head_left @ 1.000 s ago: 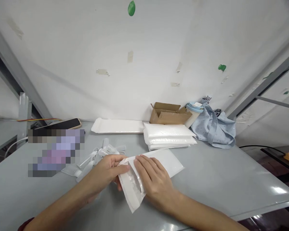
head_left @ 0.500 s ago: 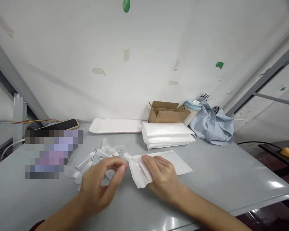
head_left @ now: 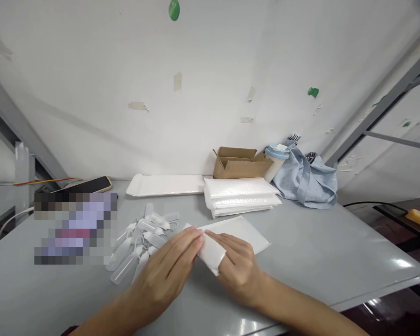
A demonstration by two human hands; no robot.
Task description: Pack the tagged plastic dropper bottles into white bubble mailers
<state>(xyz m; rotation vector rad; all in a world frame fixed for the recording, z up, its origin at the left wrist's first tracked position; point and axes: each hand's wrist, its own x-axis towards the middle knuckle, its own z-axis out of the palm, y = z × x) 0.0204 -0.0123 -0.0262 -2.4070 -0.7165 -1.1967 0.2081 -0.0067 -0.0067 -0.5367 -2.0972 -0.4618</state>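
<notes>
Left hand [head_left: 171, 270] and right hand [head_left: 240, 270] cover part of the white envelope [head_left: 247, 231]; left thumb hidden, grip hard to judge. Nearest bottle [head_left: 138, 269] partly behind left hand. Pixelated item [head_left: 80, 224], tabletop's [head_left: 308, 256] back-left corner: unreadable. Forearms [head_left: 301, 303] cropped.

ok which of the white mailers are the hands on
The front white mailer, with the left hand and right hand at its folded end; the stacked mailers and long white packaging behind are untouched.
</notes>
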